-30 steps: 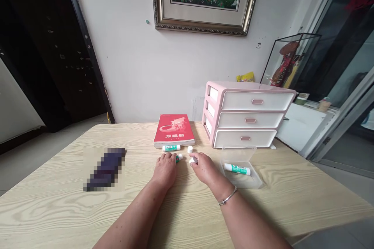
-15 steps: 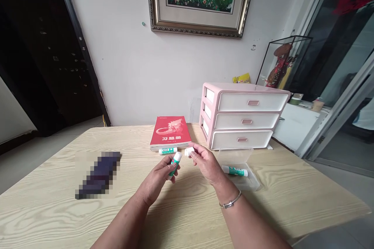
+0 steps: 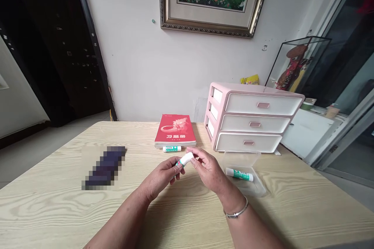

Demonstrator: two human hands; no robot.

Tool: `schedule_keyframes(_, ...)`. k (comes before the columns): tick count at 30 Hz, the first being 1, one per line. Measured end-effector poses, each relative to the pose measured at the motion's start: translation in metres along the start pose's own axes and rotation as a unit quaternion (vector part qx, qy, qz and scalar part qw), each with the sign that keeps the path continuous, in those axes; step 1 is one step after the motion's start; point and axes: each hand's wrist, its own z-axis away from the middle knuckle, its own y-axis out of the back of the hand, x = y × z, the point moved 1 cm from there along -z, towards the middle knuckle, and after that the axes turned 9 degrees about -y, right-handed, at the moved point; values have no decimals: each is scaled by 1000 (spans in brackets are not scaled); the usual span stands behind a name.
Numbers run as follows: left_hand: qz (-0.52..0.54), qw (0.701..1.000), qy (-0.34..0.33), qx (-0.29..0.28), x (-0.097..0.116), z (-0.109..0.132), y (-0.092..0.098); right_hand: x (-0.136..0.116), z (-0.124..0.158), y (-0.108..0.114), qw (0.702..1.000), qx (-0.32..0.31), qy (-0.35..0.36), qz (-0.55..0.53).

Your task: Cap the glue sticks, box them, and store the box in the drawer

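1. Here, a glue stick [image 3: 184, 159] sat between the two hands at lower centre of the frame, just above the table [image 3: 49, 210], tilted with its white end up to the right.
2. The left hand [image 3: 160, 179] had its fingers [image 3: 175, 168] closed around the green-marked lower end. The right hand [image 3: 209, 172] had its fingers [image 3: 194, 160] pinched on the white end. Whether that end was a seated cap, the view did not show.
3. The stick looked light, stiff and smooth, so probably a little slippery; the barrel seemed the best place for a firm pinch.
4. A second glue stick [image 3: 172, 149] lay just in front of a red book [image 3: 174, 129]. A third glue stick [image 3: 239, 174] lay in a clear plastic box [image 3: 257, 163], right of the hands, before pink drawers [image 3: 253, 118]. A blurred dark object [image 3: 105, 167] lay left.
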Motion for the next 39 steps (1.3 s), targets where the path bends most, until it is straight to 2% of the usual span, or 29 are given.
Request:
schedule_keyframes(4,1,1000,2,-21,-1,0,3,-4,1,2,999,-16,17,27)
schedule_keyframes(12,6,997,-2,-72,-3,2,7,-5,4,0,997,-56,-20,51)
schedule_keyframes(21,-49,995,-13,-82,-2,5,2,-10,5,-2,997,-31,-51,53)
schedule_keyframes(24,-88,993,-9,-75,2,5,1,-7,5,-3,997,-17,-58,46)
schedule_keyframes(27,-155,985,-36,-63,2,4,-1,0,4,-7,997,-3,-79,28)
schedule_keyframes(31,-281,954,-102,-16,-5,1,-6,14,2,-17,989,13,-146,-2)
schedule_keyframes(33,-340,933,-118,6,-8,0,-9,20,1,-21,980,27,-196,-16)
schedule_keyframes(35,-362,924,-125,10,-8,0,-10,21,1,-22,975,41,-218,-17)
schedule_keyframes(37,-335,934,-123,3,-7,0,-8,17,1,-20,980,38,-197,0)
schedule_keyframes(39,-270,958,-97,-17,-4,1,-3,10,3,-16,988,17,-152,20)
